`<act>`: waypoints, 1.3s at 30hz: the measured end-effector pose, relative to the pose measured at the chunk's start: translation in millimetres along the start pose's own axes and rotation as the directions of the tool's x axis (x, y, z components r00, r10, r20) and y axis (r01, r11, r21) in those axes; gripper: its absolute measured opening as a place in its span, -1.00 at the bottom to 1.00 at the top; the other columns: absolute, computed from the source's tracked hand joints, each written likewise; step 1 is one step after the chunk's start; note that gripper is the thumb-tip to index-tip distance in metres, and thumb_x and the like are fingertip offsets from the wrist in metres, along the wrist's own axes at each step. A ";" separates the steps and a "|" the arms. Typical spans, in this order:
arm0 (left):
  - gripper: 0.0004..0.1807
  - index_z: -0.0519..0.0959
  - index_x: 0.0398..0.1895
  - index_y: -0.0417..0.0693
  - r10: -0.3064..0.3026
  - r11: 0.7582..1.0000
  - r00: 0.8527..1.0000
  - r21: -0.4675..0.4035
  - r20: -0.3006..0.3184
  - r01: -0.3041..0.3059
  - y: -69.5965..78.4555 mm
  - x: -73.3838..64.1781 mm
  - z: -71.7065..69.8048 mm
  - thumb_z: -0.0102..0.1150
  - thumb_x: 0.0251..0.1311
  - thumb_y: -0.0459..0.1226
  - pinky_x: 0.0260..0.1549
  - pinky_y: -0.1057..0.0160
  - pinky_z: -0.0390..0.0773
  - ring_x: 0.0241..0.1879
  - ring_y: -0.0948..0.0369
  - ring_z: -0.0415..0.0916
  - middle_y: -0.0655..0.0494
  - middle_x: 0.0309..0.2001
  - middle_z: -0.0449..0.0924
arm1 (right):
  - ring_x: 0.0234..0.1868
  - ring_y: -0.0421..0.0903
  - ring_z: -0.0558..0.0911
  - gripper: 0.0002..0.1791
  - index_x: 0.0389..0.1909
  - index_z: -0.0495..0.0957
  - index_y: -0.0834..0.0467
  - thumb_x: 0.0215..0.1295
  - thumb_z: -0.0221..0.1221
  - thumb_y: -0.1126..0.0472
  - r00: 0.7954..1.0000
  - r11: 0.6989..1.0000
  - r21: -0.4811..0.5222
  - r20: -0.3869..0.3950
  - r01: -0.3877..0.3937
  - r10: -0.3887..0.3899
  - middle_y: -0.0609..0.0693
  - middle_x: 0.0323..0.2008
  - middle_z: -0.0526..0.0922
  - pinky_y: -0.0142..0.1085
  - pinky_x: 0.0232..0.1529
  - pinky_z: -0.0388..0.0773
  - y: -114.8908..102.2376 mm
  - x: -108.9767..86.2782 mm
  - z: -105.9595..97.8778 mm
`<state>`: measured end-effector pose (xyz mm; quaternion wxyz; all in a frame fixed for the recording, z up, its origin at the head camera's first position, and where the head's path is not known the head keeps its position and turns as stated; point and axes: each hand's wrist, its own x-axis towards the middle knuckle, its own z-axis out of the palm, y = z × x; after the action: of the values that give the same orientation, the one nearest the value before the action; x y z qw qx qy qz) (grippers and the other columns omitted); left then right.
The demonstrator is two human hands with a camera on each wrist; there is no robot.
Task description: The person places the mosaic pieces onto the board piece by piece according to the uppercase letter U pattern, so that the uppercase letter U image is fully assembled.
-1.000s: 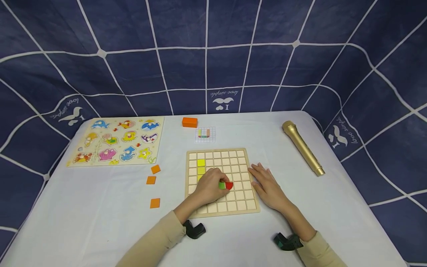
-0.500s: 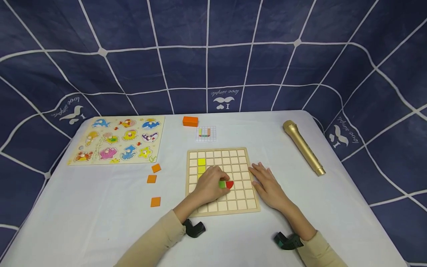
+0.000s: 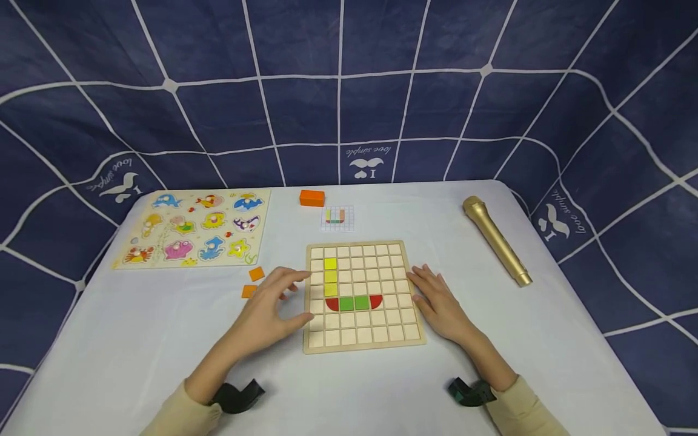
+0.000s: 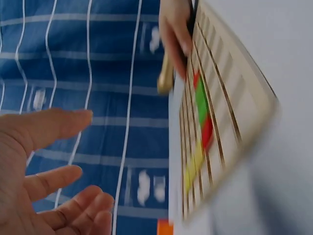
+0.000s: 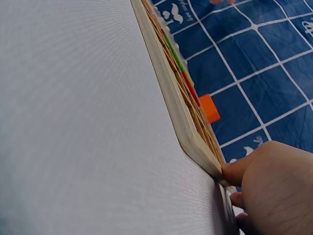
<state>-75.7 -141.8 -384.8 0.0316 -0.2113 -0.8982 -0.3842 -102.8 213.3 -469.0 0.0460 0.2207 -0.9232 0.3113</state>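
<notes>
A wooden grid board (image 3: 362, 348) lies flat on the white table. On it, yellow square tiles (image 3: 330, 276) form a column, with two green square tiles (image 3: 354, 303) in a row below, between two red quarter-round tiles (image 3: 376, 301). My left hand (image 3: 262, 318) hovers by the board's left edge, thumb and fingers spread around nothing; the left wrist view also shows this hand (image 4: 54, 181) holding nothing. Orange square tiles (image 3: 256, 274) lie just beyond it, and one is hidden behind the hand. My right hand (image 3: 443, 307) rests with relaxed fingers at the board's right edge.
A small gridded pattern card (image 3: 337, 219) and an orange block (image 3: 312, 198) lie behind the board. At the back left is a sea-animal peg puzzle (image 3: 191, 230). A gold microphone (image 3: 496, 241) lies on the right. A dark blue cloth (image 3: 305, 109) hangs behind the table.
My left hand has let go of the right red quarter-round tile and moved left off the board, opening its fingers. The red and green tiles are uncovered. My right hand stays in place.
</notes>
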 end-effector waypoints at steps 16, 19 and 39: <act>-0.06 0.27 0.27 0.03 -0.137 0.985 0.987 -0.115 -0.089 0.126 -80.7 -52.1 -35.6 0.54 -0.30 -0.22 -0.28 0.35 0.43 -0.18 0.13 0.36 0.00 -0.03 0.38 | 0.37 0.18 0.03 -0.48 0.27 0.28 0.25 0.30 0.08 0.27 1.000 1.000 0.014 -0.014 0.005 -0.005 0.22 0.29 0.23 0.11 0.27 -0.16 2.8 -0.9 -0.7; -0.07 0.28 0.24 -0.06 -0.161 0.975 0.987 -0.160 -0.027 0.154 -88.6 -54.3 -33.9 0.54 -0.31 -0.21 -0.29 0.33 0.43 -0.19 0.13 0.35 0.00 -0.05 0.40 | 0.37 0.18 0.03 -0.48 0.27 0.28 0.25 0.30 0.07 0.26 1.000 1.000 0.009 -0.016 0.007 -0.007 0.22 0.29 0.22 0.12 0.27 -0.15 3.3 -1.1 -0.9; -0.38 0.54 -0.07 -0.02 -0.210 0.978 0.974 0.029 0.087 0.208 -95.2 -60.2 -21.6 0.55 -0.35 -0.25 -0.30 0.35 0.35 -0.24 0.24 0.29 0.19 -0.17 0.36 | 0.37 0.18 0.03 -0.48 0.27 0.29 0.23 0.29 0.09 0.26 1.000 1.000 0.015 -0.011 0.015 -0.015 0.21 0.28 0.24 0.11 0.27 -0.16 3.6 -1.2 1.8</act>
<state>-61.8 -237.0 -447.3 -0.0472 -0.1323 -0.9197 -0.3667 -103.2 215.2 -472.6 0.0519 0.2261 -0.9189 0.3191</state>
